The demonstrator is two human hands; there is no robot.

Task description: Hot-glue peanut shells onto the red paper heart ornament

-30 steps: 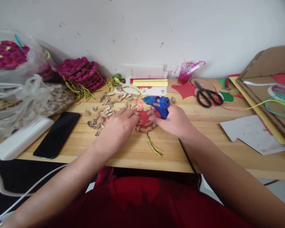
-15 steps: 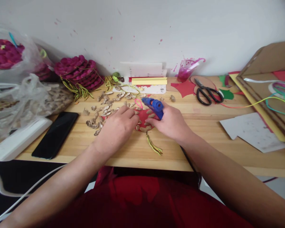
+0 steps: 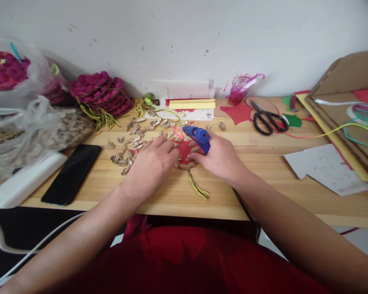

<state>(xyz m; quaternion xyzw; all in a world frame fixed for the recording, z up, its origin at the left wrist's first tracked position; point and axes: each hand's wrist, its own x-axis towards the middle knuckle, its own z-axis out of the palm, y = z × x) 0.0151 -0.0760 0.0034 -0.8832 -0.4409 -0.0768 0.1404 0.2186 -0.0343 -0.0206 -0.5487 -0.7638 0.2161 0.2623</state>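
Head view: the red, round, flat disc point(image 3: 184, 150) lies on the table ahead of you, partly covered by your hands. Tan peanut shells point(image 3: 187, 165) ring its visible edge around a bare red middle; a yellow-green and dark thread tassel point(image 3: 198, 188) trails toward 5 o'clock, and a pink cord loop point(image 3: 178, 132) sits at 11.

Your right hand point(image 3: 222, 157) is closed round the handle of a blue plastic glue gun point(image 3: 198, 135), nozzle pointing between 9 and 10. Your left hand point(image 3: 155, 161) curls over the disc's 9 o'clock side; its fingertips are hidden, so you cannot tell whether they pinch anything.

Loose brown shells point(image 3: 138, 143) scatter from 9 to 11 across the pale wooden tabletop point(image 3: 171, 204). Farther out, you have a black phone point(image 3: 72, 173) near 9, a stack of magenta scalloped discs point(image 3: 102, 94) at 10, a folded yellow paper strip point(image 3: 192, 104) at 12, a magenta-stained clear cup point(image 3: 237, 94) between 1 and 2, and black-handled scissors point(image 3: 264, 111) between 2 and 3. Behind everything rises a white wall point(image 3: 184, 36) flecked with pink spots.
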